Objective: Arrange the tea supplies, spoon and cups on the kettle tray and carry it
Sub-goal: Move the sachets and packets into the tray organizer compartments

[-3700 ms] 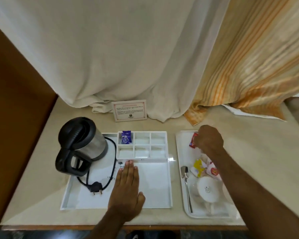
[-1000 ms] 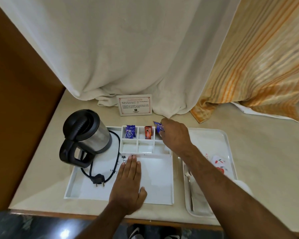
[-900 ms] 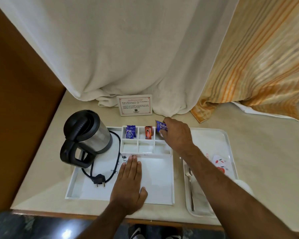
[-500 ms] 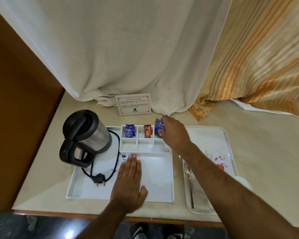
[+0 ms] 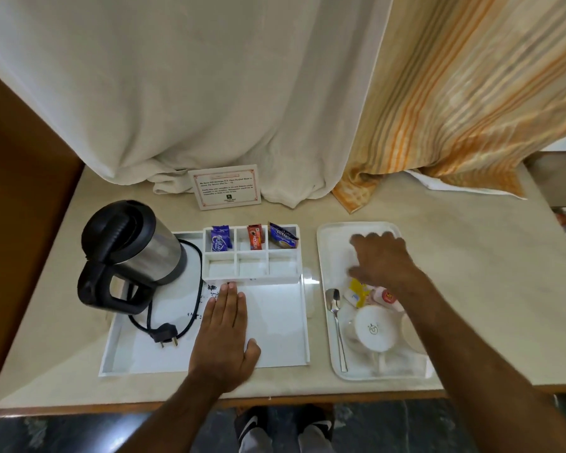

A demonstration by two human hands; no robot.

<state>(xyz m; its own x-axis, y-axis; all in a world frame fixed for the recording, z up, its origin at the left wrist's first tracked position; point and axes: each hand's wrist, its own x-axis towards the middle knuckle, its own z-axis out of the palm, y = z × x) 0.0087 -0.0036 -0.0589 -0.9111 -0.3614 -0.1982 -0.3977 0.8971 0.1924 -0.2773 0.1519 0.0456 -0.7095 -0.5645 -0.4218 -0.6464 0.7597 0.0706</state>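
The white kettle tray (image 5: pixel 275 354) holds a black and steel kettle (image 5: pixel 128 253) at its left. Its back row of compartments holds a purple sachet (image 5: pixel 220 242), a red sachet (image 5: pixel 255 246) and a blue tea sachet (image 5: pixel 283 240). My left hand (image 5: pixel 224 335) lies flat on the tray floor, fingers together. My right hand (image 5: pixel 381 259) hovers open over the second white tray (image 5: pixel 332 243), just above a yellow sachet (image 5: pixel 356 289) and a pink sachet (image 5: pixel 386 294). That tray also carries a spoon (image 5: pixel 335 322) and upturned white cups (image 5: pixel 374 328).
A printed card (image 5: pixel 226 188) stands behind the kettle tray against the white curtain (image 5: pixel 193 93). A striped orange curtain (image 5: pixel 471 93) hangs at the right. The kettle's cord and plug (image 5: pixel 165 335) lie on the tray floor. A brown wall (image 5: pixel 20 223) borders the counter at the left.
My right hand let go of the blue tea sachet in the back right compartment and moved right, over the second tray. My left hand stayed put.
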